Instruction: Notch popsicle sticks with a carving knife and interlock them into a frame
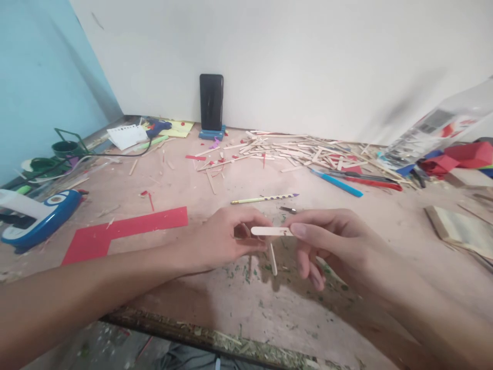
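My right hand pinches a flat wooden craft stick between thumb and forefinger, its rounded end pointing left. A small dark mark shows on the stick near my thumb. My left hand is curled just to the left, thumb and forefinger closed around the top of a second craft stick that slants down below the first. Their fingertips are partly hidden behind the first stick. Beyond the hands lie a patterned pencil and a small blade-like metal piece.
A heap of craft sticks lies along the wall, with a blue craft knife in front. Red paper and a blue-white tape dispenser are left. A phone stands at the back; a bottle leans right.
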The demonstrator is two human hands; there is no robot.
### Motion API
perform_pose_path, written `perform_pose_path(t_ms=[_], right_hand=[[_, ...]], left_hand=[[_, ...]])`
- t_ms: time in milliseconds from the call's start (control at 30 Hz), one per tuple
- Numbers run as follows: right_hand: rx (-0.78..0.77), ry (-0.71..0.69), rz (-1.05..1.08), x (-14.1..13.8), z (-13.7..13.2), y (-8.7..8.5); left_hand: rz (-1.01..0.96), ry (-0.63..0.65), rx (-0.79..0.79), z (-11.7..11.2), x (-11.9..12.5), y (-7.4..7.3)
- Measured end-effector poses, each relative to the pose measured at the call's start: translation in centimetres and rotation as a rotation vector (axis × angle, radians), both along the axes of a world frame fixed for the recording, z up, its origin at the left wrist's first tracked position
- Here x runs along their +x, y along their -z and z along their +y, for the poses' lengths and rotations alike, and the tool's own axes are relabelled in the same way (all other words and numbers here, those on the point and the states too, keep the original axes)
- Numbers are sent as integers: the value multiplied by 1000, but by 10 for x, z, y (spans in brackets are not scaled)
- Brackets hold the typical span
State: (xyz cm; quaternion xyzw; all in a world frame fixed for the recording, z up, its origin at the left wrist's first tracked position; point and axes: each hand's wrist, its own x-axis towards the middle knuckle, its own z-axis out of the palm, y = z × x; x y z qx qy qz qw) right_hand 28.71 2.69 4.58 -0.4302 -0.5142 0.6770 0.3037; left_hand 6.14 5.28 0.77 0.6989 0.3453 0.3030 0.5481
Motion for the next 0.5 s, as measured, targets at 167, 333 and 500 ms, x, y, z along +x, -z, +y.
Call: perform_pose_path(t_ms=[167,333,500], right_hand=[[-6,-11,-24,-3,-5,-5],[66,49,-111,-7,-8,-11],[107,35,-157,-8,-11,-14]], left_hand=[[-25,-27,13,-3,0,-1],[-5,-80,35,-7,2,1],[25,-117,84,-12,1,1]])
